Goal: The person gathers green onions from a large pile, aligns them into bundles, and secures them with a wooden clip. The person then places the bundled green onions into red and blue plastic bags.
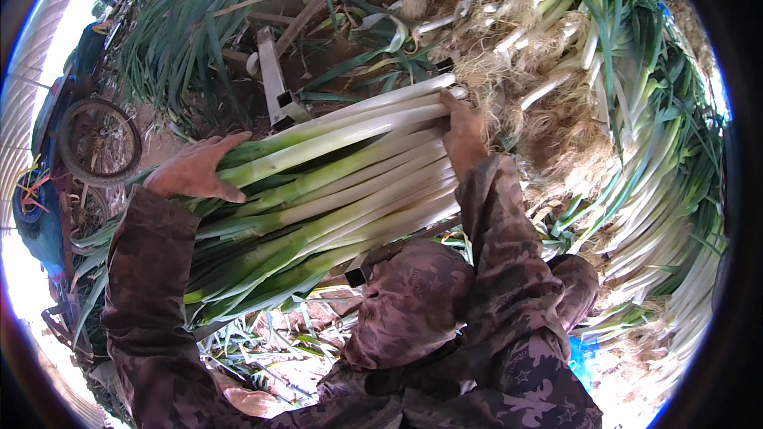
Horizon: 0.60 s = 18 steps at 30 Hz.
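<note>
A thick row of long green onions (334,190) lies side by side before me, white ends to the right and green leaves to the left. My left hand (199,170) spans the upper stalks near their leaves, thumb and fingers spread wide apart. At the white end, my right hand (466,134) has its fingers bent over the ends of the topmost stalks. Some roots show just beyond it; its palm side is hidden. Under the row, a metal frame of square tube (271,80) shows at the far side.
Piled green onions with tangled roots (548,101) fill the right, and more stalks (661,214) curve down that side. Green leaves (185,36) lie at upper left, near a wheel (99,142). Leaf scraps (280,345) litter the ground by my legs. Blue plastic (583,360) lies at lower right.
</note>
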Tool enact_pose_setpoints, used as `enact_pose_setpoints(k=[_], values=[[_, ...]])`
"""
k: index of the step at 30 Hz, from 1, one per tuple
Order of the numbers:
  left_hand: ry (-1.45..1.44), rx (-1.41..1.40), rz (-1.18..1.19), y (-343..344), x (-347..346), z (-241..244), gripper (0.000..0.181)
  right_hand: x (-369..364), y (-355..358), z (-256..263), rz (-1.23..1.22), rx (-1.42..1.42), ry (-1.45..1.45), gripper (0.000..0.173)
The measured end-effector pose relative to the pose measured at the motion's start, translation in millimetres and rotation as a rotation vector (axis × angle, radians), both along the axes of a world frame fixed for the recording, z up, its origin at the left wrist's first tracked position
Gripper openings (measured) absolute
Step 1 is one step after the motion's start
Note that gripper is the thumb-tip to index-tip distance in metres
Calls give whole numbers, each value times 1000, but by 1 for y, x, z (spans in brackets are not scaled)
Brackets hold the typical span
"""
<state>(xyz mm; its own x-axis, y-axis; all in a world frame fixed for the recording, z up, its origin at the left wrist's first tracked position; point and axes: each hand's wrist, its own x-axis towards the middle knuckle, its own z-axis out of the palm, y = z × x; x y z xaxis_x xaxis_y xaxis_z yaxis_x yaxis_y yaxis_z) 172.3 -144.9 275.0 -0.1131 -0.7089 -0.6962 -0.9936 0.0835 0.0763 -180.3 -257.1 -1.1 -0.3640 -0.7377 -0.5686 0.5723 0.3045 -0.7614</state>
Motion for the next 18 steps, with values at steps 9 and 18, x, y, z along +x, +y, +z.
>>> enact_pose_setpoints(k=[9,18], values=[[-303,-650,-163,69,-5,-50,84,-32,60,70,644,40,154,35],[-216,-552,-52,70,2,-45,87,97,50,55,1006,-890,1578,76]])
